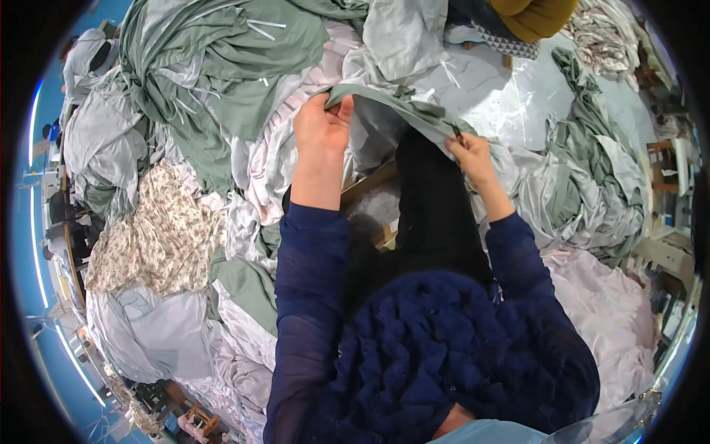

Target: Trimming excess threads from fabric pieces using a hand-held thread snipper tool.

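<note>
A navy blouse (421,340) is worn, its front puckered into ruffled folds. From its sides, the slightly sheer left sleeve (307,311) and right sleeve (521,263) are ended on the forearms by denser cuffs; the left hand (323,127) and right hand (475,158) are left bare. Beyond its hem, black trousers (438,200) are seen; near its neckline, smooth light-blue material (484,431).

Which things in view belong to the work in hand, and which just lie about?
In hand:
green cloth, held by left hand and right hand
small dark item at right fingertips, kind unclear

Lying about:
floral cloth
mustard cloth
pale pink cloth
</note>
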The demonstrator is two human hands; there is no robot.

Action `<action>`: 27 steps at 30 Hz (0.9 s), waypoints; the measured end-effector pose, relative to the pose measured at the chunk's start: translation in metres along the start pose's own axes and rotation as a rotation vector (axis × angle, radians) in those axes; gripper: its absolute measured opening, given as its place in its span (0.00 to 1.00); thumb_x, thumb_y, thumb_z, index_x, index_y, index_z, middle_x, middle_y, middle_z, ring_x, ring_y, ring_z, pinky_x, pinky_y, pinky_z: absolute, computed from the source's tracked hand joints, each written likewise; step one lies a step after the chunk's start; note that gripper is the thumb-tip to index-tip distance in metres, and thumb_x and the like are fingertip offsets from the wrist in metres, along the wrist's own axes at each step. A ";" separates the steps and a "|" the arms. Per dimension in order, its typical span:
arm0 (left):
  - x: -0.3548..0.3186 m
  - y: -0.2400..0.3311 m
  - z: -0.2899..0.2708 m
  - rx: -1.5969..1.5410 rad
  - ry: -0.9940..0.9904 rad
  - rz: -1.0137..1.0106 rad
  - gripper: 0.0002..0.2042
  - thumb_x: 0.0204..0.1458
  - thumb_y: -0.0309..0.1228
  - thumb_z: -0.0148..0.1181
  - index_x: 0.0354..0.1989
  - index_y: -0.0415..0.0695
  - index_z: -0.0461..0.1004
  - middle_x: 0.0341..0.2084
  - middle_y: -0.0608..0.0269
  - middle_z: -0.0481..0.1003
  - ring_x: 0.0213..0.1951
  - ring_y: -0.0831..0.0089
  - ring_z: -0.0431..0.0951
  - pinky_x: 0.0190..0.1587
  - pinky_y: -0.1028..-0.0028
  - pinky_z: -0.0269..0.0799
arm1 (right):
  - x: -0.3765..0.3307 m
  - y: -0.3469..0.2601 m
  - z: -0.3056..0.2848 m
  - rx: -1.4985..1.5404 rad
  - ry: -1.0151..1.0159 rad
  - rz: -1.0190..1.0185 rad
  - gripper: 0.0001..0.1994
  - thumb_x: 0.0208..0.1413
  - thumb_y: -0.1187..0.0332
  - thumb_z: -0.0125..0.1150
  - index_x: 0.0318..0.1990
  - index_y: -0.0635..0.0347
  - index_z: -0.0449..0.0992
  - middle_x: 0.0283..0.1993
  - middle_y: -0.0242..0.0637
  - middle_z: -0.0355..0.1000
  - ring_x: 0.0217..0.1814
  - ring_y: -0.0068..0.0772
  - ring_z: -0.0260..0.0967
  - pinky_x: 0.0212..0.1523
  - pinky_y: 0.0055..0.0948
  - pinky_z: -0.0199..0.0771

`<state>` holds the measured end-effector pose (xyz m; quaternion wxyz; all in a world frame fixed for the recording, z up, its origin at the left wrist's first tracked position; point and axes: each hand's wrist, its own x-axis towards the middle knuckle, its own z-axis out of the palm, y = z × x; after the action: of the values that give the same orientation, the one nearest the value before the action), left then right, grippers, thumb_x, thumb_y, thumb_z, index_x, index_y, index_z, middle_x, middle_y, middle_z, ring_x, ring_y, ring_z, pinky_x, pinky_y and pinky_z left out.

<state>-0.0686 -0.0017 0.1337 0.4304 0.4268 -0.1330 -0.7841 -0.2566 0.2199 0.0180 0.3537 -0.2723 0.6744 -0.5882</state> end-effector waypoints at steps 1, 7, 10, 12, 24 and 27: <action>0.008 0.001 0.001 0.003 -0.007 0.002 0.07 0.58 0.20 0.47 0.40 0.30 0.69 0.34 0.50 0.75 0.31 0.62 0.78 0.29 0.68 0.81 | 0.008 -0.007 -0.007 0.087 -0.025 0.130 0.07 0.56 0.68 0.65 0.28 0.57 0.76 0.20 0.17 0.65 0.18 0.10 0.54 0.18 0.19 0.47; 0.045 0.001 -0.014 0.007 0.108 0.006 0.04 0.57 0.18 0.49 0.39 0.32 0.66 0.34 0.52 0.72 0.31 0.62 0.77 0.34 0.68 0.83 | 0.024 -0.013 -0.028 0.305 -0.044 0.312 0.08 0.57 0.64 0.67 0.29 0.53 0.75 0.21 0.14 0.63 0.16 0.07 0.50 0.14 0.15 0.41; 0.053 -0.002 -0.020 -0.023 0.140 0.015 0.02 0.54 0.17 0.51 0.35 0.32 0.67 0.32 0.51 0.74 0.29 0.62 0.78 0.29 0.67 0.83 | 0.023 -0.017 -0.029 0.320 -0.040 0.337 0.08 0.56 0.64 0.67 0.29 0.51 0.74 0.21 0.14 0.61 0.17 0.07 0.50 0.14 0.16 0.41; 0.051 -0.014 -0.021 0.059 0.058 0.069 0.04 0.54 0.17 0.52 0.38 0.32 0.69 0.33 0.52 0.74 0.29 0.62 0.78 0.30 0.67 0.83 | 0.025 -0.020 -0.033 0.332 -0.017 0.353 0.08 0.56 0.64 0.68 0.29 0.51 0.74 0.21 0.14 0.61 0.17 0.07 0.50 0.14 0.16 0.40; 0.080 -0.145 -0.011 1.238 -0.595 0.482 0.41 0.28 0.39 0.80 0.56 0.40 0.68 0.50 0.44 0.73 0.53 0.47 0.74 0.54 0.56 0.69 | 0.056 -0.304 0.045 0.411 -0.229 -0.357 0.09 0.60 0.64 0.62 0.42 0.59 0.77 0.35 0.21 0.73 0.33 0.10 0.70 0.19 0.13 0.56; 0.079 -0.154 0.003 1.524 -0.388 0.468 0.30 0.38 0.42 0.73 0.51 0.42 0.73 0.48 0.47 0.75 0.51 0.46 0.75 0.52 0.57 0.71 | 0.035 -0.379 0.013 0.693 -0.221 -0.352 0.08 0.65 0.67 0.55 0.35 0.61 0.73 0.24 0.29 0.71 0.14 0.19 0.61 0.20 0.21 0.70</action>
<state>-0.1781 0.0275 0.0026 0.1441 0.4199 -0.7871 -0.4283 -0.2861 0.1244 0.3860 0.3888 -0.3101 0.3371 -0.7995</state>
